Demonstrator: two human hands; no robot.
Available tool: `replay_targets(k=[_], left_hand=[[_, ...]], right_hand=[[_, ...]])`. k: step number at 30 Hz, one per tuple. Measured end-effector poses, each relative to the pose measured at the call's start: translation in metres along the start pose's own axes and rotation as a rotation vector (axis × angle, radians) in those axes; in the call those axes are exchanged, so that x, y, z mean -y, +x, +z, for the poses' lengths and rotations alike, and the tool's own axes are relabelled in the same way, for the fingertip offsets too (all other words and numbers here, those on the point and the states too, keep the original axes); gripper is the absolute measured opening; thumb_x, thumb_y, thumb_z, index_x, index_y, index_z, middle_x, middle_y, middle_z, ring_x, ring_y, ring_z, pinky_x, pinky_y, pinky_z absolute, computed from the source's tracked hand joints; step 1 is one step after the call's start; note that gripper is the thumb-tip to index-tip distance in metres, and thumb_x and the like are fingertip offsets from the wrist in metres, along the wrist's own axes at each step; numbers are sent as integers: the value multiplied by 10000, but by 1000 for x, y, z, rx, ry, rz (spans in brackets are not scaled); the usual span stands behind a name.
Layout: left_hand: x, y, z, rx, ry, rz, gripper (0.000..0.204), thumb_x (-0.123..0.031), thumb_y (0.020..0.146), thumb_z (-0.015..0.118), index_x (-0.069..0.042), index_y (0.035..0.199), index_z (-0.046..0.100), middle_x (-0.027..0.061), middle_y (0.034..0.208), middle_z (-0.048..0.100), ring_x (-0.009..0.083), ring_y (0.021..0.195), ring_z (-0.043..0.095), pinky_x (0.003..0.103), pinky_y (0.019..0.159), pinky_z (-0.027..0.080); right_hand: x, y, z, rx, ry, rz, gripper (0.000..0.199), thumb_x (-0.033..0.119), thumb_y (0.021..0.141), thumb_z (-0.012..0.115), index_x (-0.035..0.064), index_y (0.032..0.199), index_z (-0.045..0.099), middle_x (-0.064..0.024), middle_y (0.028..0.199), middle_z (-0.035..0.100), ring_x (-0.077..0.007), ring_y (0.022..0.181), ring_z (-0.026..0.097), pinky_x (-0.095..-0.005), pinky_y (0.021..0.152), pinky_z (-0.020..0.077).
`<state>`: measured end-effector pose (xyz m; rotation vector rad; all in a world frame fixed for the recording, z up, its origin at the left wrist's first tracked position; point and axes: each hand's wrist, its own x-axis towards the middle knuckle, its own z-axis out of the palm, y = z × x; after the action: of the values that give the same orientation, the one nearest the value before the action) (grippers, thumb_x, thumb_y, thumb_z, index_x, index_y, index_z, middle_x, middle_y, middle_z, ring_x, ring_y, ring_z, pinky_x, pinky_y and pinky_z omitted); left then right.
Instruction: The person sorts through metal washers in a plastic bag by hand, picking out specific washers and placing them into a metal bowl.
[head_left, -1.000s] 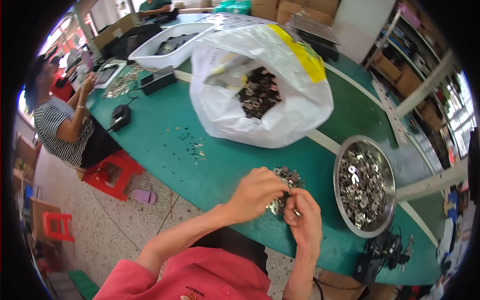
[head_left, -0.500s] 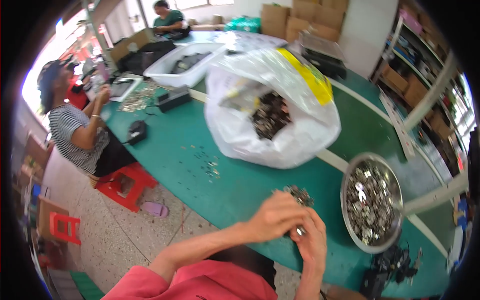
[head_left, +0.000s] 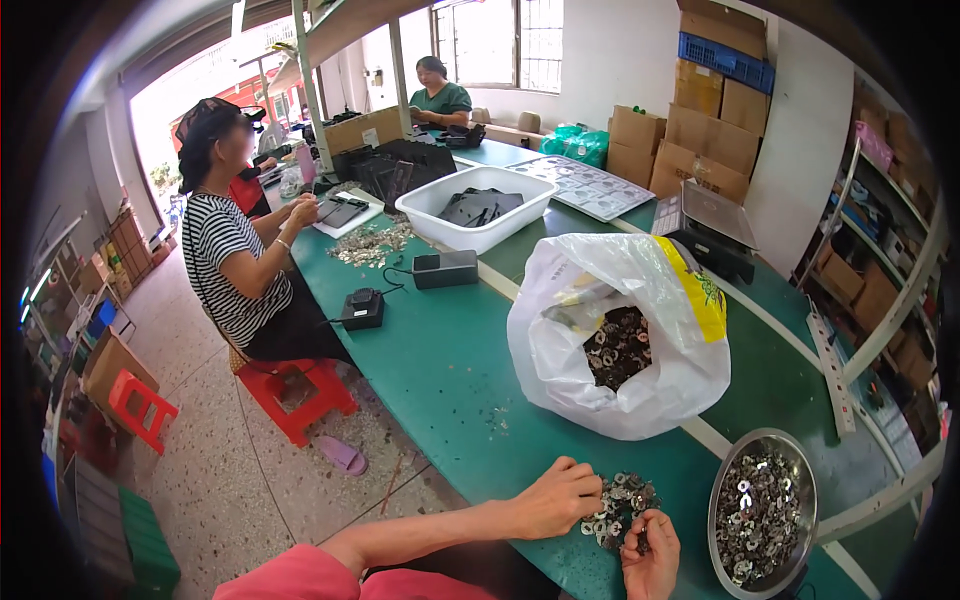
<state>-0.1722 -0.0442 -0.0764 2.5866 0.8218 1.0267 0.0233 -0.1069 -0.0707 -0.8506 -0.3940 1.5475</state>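
Observation:
A small heap of flat, ring-like metal pieces (head_left: 622, 492) lies on the green table near its front edge. At the left side of the heap is my left hand (head_left: 562, 500), its fingers curled and their tips against the pieces; what they hold, if anything, is hidden. My right hand (head_left: 654, 562) is at the near right of the heap, thumb and fingers pinched on a small dark metal piece (head_left: 641, 540). Right of that hand stands a steel bowl (head_left: 714, 535) full of similar pieces. Beyond the heap, an open white plastic sack (head_left: 545, 345) shows more of them inside.
A black box-shaped device (head_left: 445, 270) and a corded black device (head_left: 361, 309) sit farther left, near a white tub (head_left: 470, 237). A co-worker in stripes (head_left: 240, 260) sits at the left on a red stool (head_left: 297, 400). A metal post (head_left: 885, 495) crosses at right.
My hands were together with a shiny piece between the fingers; now they are apart, at either side of the heap. The view has tilted up, showing more of the far room.

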Motion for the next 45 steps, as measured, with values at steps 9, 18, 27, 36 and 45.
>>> replay_targets(k=[9,18,27,36,45], left_hand=[[-3,5,-4,-24,22,15,83,-52,714,596,-81,791,610,29,830,490,197,841,475,344,779,333],[-12,10,-8,-48,-115,-81,63,-128,813,601,-80,850,585,17,879,546,197,876,510,347,799,348],[-24,26,22,-146,-274,6,106,-101,776,629,-64,863,582,51,908,563,225,881,525,351,790,363],[-15,31,26,-173,-556,9,167,-39,742,648,0,896,594,96,847,576,274,795,551,363,694,447],[-8,30,30,-168,-702,42,210,6,774,624,21,983,618,142,925,620,290,842,598,359,692,475]], right_hand=[[0,2,-2,16,4,-2,113,95,905,533,5,972,546,-91,810,564,-149,620,535,-225,488,408],[2,-3,2,93,-60,26,187,121,936,525,-3,1070,565,-56,850,581,-113,637,523,-195,505,396],[-2,-5,5,149,-130,57,191,134,920,558,18,1073,558,-45,806,601,-122,670,561,-221,570,445],[-2,-4,6,22,-100,34,207,138,923,555,3,1080,554,-52,875,604,-126,717,564,-232,641,465],[-2,1,-3,122,-61,43,199,127,926,543,-1,1078,555,-58,878,604,-128,747,568,-233,656,479]])
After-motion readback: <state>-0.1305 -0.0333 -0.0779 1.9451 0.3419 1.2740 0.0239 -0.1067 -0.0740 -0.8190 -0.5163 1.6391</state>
